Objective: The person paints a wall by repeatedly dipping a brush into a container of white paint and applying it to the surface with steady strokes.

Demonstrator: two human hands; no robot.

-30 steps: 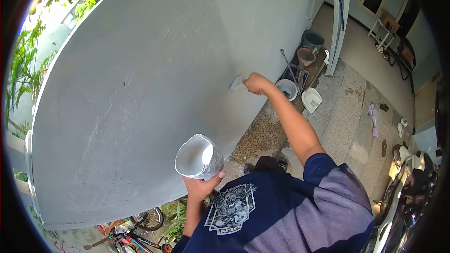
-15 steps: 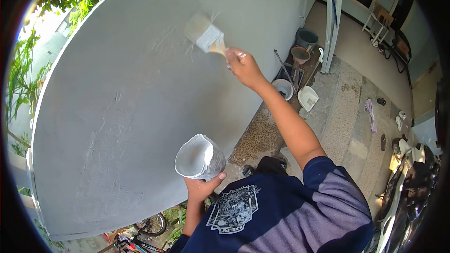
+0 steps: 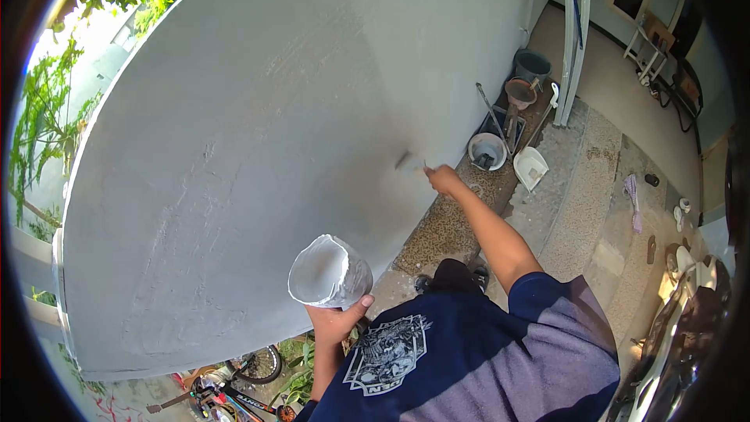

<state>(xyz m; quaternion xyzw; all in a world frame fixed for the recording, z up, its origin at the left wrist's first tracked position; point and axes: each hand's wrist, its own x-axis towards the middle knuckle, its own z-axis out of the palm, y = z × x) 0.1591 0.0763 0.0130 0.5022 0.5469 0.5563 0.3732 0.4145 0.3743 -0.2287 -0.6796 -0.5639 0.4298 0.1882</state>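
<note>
Entry: wall painting, brush stroke in hand.

1. Right hand [image 3: 444, 180]: clenched round the handle of a small flat paintbrush [image 3: 408, 162], arm stretched down and forward. The brush head is blurred; it appears to lie against the wall, low down and near the floor line.
2. Left hand [image 3: 336, 322]: grasping from below a crumpled, open-topped paint cup [image 3: 330, 272], thin-walled, its rim bent out of round and coated inside and out in pale grey paint. It is held upright near the chest, well apart from the brush.
3. Large grey rendered wall [image 3: 234, 148]: matt, with a rough trowelled texture at the lower left and smoother, evenly coated areas to the right.
4. Pebble-textured floor strip [image 3: 441, 227] along the wall's foot.
5. Beyond the brush: round white bucket [image 3: 487, 150], brown pot [image 3: 520, 94], dark grey bucket [image 3: 533, 66].

Step, as judged: laying paint on the lower wall. A further stroke calls for steady bristle contact and, once the brush runs dry, a reload from the cup, kept level.
</note>
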